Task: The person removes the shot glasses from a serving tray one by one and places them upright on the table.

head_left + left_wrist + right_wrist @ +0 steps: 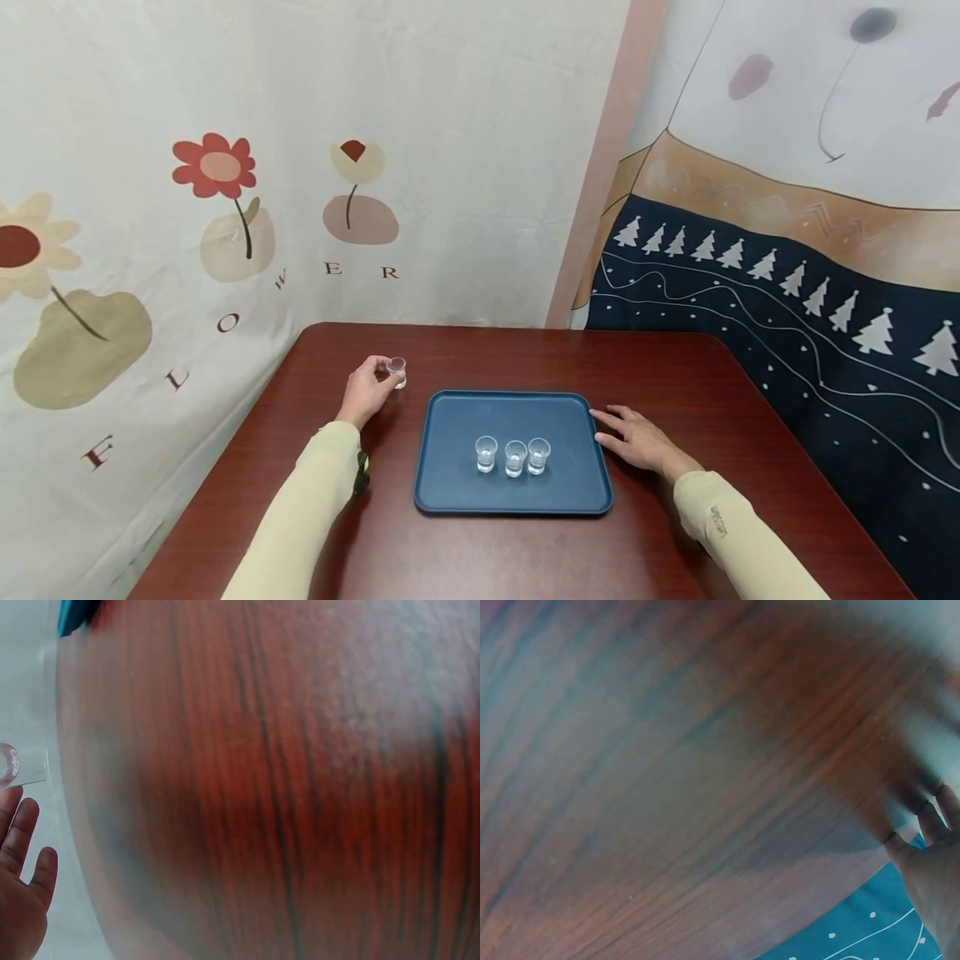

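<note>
My left hand [367, 392] pinches a small clear shot glass [398, 373] between thumb and fingers, beyond the tray's far left corner. The left wrist view catches only part of that hand [22, 877], with the base of the glass [28, 766] beyond the fingertips. Three similar shot glasses [486, 455] stand upright in a row on a blue tray [513, 408], the middle and right ones close together. Fingers spread, my right hand [637, 437] lies beside the tray's right edge, fingertips right at the rim. The right wrist view shows this hand [934, 870] with its fingers extended over the table.
The tray lies on a reddish-brown wooden table [510, 554] with rounded far corners. Behind it hangs a pale cloth [465, 167] printed with flowers and letters. A dark blue cloth [750, 333] with white trees hangs along the right side.
</note>
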A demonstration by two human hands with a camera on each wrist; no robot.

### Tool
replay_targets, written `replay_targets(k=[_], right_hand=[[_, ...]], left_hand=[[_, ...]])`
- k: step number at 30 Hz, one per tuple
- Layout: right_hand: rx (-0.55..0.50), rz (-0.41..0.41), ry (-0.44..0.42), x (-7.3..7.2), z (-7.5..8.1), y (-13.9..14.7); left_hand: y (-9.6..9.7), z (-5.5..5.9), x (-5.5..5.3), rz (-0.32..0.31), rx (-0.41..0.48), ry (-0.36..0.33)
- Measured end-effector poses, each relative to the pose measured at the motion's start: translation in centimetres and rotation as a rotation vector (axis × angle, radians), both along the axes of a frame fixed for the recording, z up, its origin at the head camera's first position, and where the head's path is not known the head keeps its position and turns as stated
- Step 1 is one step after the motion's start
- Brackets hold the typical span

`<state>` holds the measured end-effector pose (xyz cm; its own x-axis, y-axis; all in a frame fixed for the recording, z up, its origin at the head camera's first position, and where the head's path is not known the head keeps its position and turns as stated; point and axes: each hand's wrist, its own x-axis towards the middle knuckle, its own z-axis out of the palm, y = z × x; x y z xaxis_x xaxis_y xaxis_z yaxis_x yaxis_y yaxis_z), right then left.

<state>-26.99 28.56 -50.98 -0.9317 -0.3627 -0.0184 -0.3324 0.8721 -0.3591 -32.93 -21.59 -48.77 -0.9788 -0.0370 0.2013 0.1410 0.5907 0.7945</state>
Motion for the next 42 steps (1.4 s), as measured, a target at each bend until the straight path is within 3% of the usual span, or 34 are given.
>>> replay_targets(k=[9,16,27,35,42], right_hand=[[-0.002,-0.014,-0.009,-0.2,-0.1,0.0],[0.004,-0.013,-0.014,-0.2,0.0,-0.1],[0.009,-0.012,-0.014,0.0,0.2,-0.2],[0.0,0.013,0.008,0.3,0.3,-0.2],[-0.01,0.009,0.007,0.3,0.2,-0.1]], left_hand=[[-0.1,-0.7,-0.3,0.026,0.007,-0.057],[-0.1,-1.3,-0.4,0.004,-0.014,-0.083],[-0.1,-1.2,0.1,-0.022,0.028,-0.129],[-0.6,-0.7,0.5,-0.031,0.03,-0.154],[-0.8,0.6,1.0,-0.049,0.018,-0.126]])
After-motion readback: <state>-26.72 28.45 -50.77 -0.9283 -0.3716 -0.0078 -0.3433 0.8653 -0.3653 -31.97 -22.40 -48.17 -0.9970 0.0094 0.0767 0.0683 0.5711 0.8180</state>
